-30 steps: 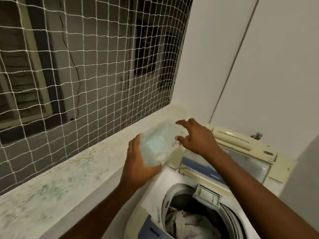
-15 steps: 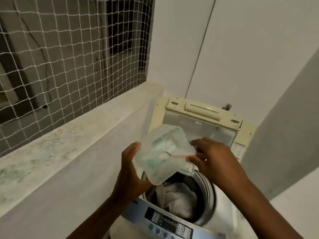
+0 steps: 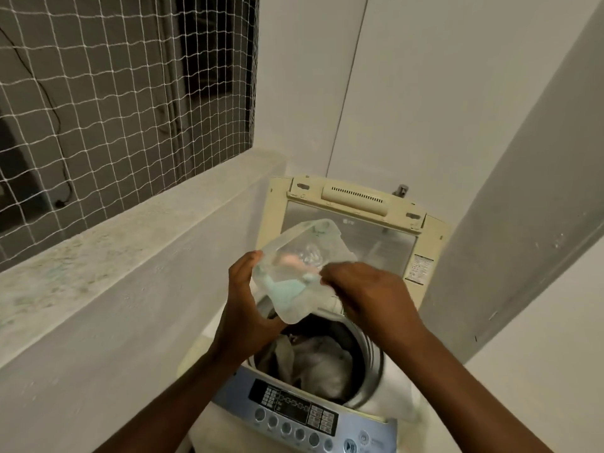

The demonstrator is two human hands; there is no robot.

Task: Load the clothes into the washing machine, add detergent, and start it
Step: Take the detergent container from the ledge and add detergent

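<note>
A clear plastic detergent container [image 3: 295,266] with pale blue powder inside is tilted over the drum of the top-loading washing machine [image 3: 330,416]. My left hand [image 3: 243,308] grips the container from the left and below. At the container's right rim, my right hand [image 3: 362,289] has its fingers curled; a pinkish scoop shows blurred inside. Pale clothes [image 3: 320,364] lie in the open drum. The machine's lid [image 3: 353,220] stands raised at the back.
The blue control panel [image 3: 300,413] with buttons faces me at the front. A speckled concrete ledge [image 3: 108,243] runs along the left under a netted window [image 3: 108,80]. White walls close in behind and to the right.
The container has come from the ledge side to over the drum. My right hand has moved onto its right rim. My view has turned toward the machine.
</note>
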